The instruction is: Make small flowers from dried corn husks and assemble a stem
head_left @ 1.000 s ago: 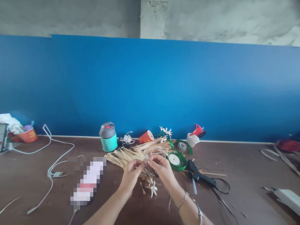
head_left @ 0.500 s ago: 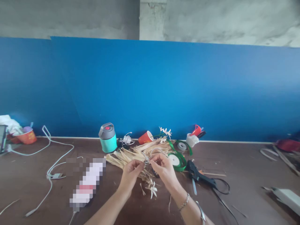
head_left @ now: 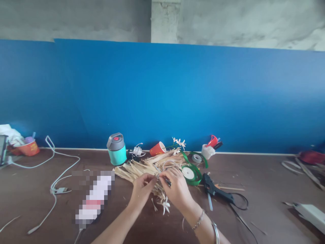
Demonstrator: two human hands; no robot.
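My left hand (head_left: 144, 186) is closed in a pinch, thumb against forefinger. What it pinches is too small to make out. Touching or nearly touching those fingertips, my right hand (head_left: 176, 184) is wrapped round what look like small scissors (head_left: 167, 182); a dark handle part shows under the fingers, and a greyish blade seems to point away to the upper left. Dry straw-coloured husk strips (head_left: 130, 170) lie in a heap behind and under both hands. Below my right fingers rests a white star-shaped flower (head_left: 165, 205) with thin petals.
A green ribbon spool (head_left: 188, 173) and a black glue gun (head_left: 215, 190) lie on the right. Behind are a turquoise flask (head_left: 117, 152), a tipped red paper cup (head_left: 157, 148) with flowers, and a white cup of tools (head_left: 208, 151). White cables (head_left: 54, 183) run along the left.
My right hand has turned over and closed round the scissors, its knuckles now facing up. My left hand has stayed almost still in its pinch.
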